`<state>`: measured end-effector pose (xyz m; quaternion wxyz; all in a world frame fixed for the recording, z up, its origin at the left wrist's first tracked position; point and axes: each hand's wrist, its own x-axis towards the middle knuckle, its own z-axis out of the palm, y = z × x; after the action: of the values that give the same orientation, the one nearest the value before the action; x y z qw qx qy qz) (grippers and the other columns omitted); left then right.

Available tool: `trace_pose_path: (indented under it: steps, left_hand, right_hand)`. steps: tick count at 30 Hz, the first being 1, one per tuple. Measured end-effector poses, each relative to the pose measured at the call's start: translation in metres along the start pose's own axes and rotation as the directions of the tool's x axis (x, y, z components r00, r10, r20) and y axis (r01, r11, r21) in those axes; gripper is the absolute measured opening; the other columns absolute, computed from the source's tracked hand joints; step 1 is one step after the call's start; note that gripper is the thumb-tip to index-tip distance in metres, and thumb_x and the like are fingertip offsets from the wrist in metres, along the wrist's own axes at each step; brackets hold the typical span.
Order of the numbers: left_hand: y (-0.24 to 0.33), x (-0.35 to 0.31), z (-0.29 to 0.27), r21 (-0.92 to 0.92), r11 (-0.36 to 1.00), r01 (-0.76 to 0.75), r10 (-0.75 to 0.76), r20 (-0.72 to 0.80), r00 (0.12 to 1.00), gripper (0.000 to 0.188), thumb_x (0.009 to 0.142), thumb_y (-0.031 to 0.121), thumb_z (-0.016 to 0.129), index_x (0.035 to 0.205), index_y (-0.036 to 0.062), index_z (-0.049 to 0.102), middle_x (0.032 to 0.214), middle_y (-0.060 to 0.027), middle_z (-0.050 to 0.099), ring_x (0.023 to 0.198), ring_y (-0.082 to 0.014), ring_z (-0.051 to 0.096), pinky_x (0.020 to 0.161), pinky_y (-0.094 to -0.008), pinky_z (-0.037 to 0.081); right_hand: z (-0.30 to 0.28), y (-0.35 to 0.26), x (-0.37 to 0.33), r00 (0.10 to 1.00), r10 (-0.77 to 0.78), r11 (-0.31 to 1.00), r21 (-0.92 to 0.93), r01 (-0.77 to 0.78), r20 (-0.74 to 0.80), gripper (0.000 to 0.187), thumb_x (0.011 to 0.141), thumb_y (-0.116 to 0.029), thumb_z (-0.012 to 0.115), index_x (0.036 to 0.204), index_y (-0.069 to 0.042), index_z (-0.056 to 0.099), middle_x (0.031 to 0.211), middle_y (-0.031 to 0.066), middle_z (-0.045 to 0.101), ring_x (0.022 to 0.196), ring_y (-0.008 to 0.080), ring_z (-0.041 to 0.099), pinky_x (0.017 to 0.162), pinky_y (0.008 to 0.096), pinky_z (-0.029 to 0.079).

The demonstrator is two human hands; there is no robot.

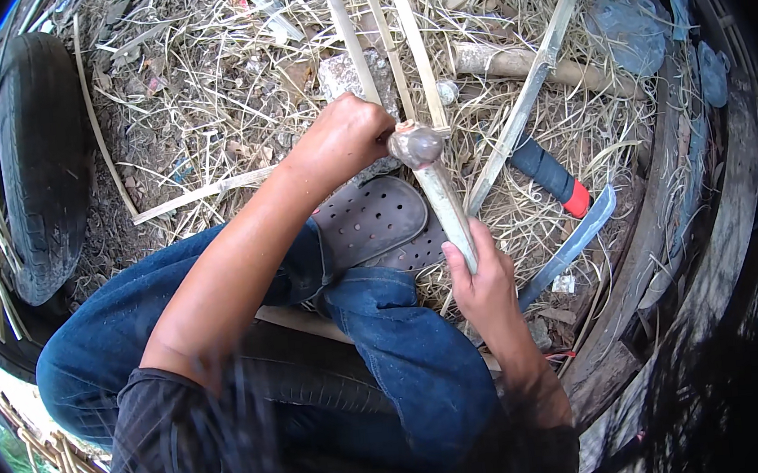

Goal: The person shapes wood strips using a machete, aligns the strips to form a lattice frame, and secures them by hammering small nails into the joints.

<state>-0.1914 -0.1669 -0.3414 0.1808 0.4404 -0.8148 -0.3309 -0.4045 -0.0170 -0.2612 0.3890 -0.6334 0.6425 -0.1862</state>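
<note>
Just past the grey shoe (394, 206), the round head of a hammer (442, 199) is right next to the left hand (348, 138). The right hand (484, 280) is wrapped around the hammer's handle, low down and with the thumb along it. The left fingers are curled into a fist, but I can't tell what, if anything, is inside them. A thin wood strip (348, 32) runs down behind that fist, by a rough stone (338, 76), and its near end is hidden.

The step in hand looks like careful hammer work, with the left hand maybe keeping something steady. I can't see if the hammer is touching anything. I think the next move calls for good aim, a small tap, and left fingers kept away from the hammer head. Straw (214, 98) lies all around, and a dark handle with a red end (539, 168) rests to the right.
</note>
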Motion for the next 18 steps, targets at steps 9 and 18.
trace_pose_path:
  steps: [9, 18]
  left_hand:
    - [-0.003, -0.003, 0.001, -0.054, 0.997, -0.047, 0.046, -0.010, 0.999, 0.010, 0.064, 0.004, 0.073, 0.070, 0.0005, 0.067, 0.069, -0.0182, 0.064, 0.070, -0.0357, 0.066, 0.067, -0.0431, 0.053]
    - [-0.004, -0.005, 0.000, -0.020, 0.994, -0.111, 0.110, -0.042, 0.993, 0.009, 0.062, 0.004, 0.070, 0.069, 0.0009, 0.065, 0.067, -0.0178, 0.063, 0.067, -0.0355, 0.065, 0.065, -0.0435, 0.053]
  right_hand:
    - [0.004, -0.008, -0.004, 0.996, 0.088, 0.996, 0.000, -0.088, 0.031, 0.042, 0.091, -0.015, 0.063, 0.123, 0.006, 0.048, 0.083, 0.0287, 0.064, 0.075, 0.0441, 0.066, 0.062, 0.0454, 0.053]
    - [0.009, -0.008, -0.010, 0.999, 0.042, 0.994, -0.096, -0.043, -0.005, 0.041, 0.092, -0.016, 0.062, 0.123, 0.008, 0.048, 0.081, 0.0300, 0.063, 0.073, 0.0453, 0.065, 0.061, 0.0462, 0.051]
